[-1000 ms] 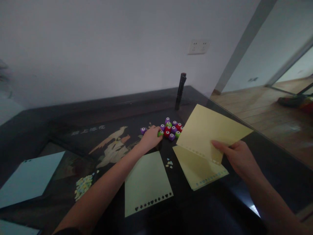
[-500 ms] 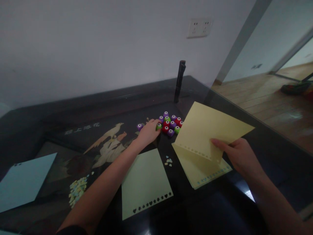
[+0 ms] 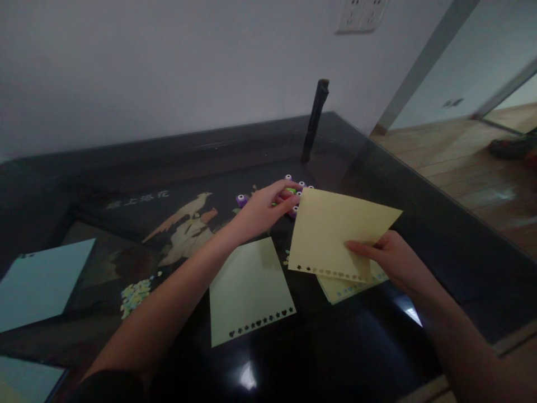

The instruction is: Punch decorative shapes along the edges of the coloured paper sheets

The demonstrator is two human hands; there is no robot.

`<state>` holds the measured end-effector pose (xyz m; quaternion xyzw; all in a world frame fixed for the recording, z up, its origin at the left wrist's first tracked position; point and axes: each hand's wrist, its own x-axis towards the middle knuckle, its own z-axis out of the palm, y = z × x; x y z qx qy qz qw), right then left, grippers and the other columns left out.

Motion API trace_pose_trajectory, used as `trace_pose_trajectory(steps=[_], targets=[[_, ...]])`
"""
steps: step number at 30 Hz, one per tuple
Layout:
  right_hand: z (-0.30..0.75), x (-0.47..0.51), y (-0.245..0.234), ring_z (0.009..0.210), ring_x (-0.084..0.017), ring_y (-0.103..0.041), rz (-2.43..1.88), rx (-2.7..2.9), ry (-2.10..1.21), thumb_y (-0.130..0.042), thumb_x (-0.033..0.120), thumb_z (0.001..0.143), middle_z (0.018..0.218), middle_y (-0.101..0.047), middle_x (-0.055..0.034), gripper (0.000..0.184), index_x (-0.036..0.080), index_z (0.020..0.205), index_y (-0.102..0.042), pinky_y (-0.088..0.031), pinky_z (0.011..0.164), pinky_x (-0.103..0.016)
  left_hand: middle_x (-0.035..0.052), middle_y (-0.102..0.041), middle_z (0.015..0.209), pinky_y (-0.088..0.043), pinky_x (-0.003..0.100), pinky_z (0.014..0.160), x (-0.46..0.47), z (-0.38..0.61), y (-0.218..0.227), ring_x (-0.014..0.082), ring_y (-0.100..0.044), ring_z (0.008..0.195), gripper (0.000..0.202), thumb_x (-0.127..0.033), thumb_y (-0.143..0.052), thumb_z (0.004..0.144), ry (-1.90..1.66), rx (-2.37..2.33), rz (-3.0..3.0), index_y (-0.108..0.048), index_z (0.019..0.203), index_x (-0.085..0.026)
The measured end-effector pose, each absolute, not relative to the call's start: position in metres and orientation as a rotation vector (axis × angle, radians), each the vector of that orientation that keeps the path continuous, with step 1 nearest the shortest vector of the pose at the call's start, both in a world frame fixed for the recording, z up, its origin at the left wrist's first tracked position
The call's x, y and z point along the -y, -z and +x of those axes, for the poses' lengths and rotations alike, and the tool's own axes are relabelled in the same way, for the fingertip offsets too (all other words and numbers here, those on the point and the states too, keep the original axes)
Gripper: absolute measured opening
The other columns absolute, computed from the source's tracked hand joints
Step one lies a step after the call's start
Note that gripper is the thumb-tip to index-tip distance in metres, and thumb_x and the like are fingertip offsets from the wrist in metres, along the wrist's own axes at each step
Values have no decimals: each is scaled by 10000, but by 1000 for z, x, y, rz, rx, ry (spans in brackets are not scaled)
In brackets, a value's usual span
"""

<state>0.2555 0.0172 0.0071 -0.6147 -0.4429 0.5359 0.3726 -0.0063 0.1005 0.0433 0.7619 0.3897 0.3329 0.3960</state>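
My right hand (image 3: 392,258) pinches a yellow sheet (image 3: 335,232) with a row of punched shapes along its lower edge, holding it lifted over a stack of yellow sheets (image 3: 348,286). My left hand (image 3: 264,207) reaches into a cluster of small coloured paper punches (image 3: 293,193), fingers curled over them; the lifted sheet hides part of the cluster, and I cannot see whether one punch is gripped. One purple punch (image 3: 241,199) sits apart to the left. A pale green sheet (image 3: 247,288) with a punched bottom edge lies between my arms.
The dark glass-topped table (image 3: 104,173) shows a bird picture (image 3: 188,224). A black upright post (image 3: 314,120) stands behind the punches. Light blue sheets (image 3: 39,280) lie at far left, paper confetti (image 3: 134,294) beside them. The table's right edge drops to a wooden floor (image 3: 461,173).
My right hand has swung the yellow sheet leftward and lower, so it covers part of the punch cluster. My left hand has pushed further right into the punches. The view has tilted down.
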Motion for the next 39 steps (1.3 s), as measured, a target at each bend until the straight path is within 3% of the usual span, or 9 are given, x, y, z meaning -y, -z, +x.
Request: trace_pose_trajectory(steps=[5, 12, 21, 25, 32, 39], targets=[[249, -15, -11, 762, -270, -724, -1605, 1230, -1475, -767, 366, 657, 907, -758, -96, 301, 181, 895, -742, -594, 659, -379, 27, -655, 875, -501, 213, 641, -95, -2, -40, 107, -624, 695, 325, -151, -596, 813, -874, -1002, 1884, -594, 1139, -156], [251, -17, -12, 789, -263, -720, -1595, 1314, -1456, -792, 348, 621, 926, -757, -87, 350, 170, 913, -715, -593, 699, -387, 6, -612, 788, -503, 197, 625, -94, -1, -37, 95, -603, 673, 236, -82, -594, 777, -970, -1041, 1840, -648, 996, -148], [263, -17, -20, 698, -234, -719, -1527, 1161, -1399, -807, 308, 597, 928, -756, -60, 557, 220, 1118, -629, -587, 587, -339, 7, -616, 836, -548, 214, 604, -95, 6, -28, 84, -625, 639, 213, -59, -605, 747, -930, -1036, 1578, -616, 947, -131], [271, -18, -21, 683, -227, -715, -1564, 1132, -1368, -779, 358, 637, 913, -757, -63, 480, 215, 1078, -657, -576, 577, -328, 23, -646, 822, -554, 228, 606, -93, 10, -22, 86, -624, 627, 158, -58, -603, 760, -919, -1031, 1545, -618, 903, -123], [281, -19, -23, 536, -200, -665, -1713, 1169, -1236, -716, 403, 687, 803, -756, -56, 339, 228, 977, -701, -497, 433, -289, 13, -643, 696, -547, 255, 609, -87, 19, -3, 111, -629, 611, 46, -108, -584, 793, -799, -1009, 1577, -612, 821, -133], [285, -23, -13, 582, -207, -679, -1781, 1411, -1076, -707, 371, 694, 810, -751, -55, 412, 197, 1063, -644, -496, 440, -275, 22, -671, 742, -516, 259, 668, -87, 21, 16, 133, -630, 699, 58, -130, -589, 787, -778, -1066, 1884, -640, 807, -145]])
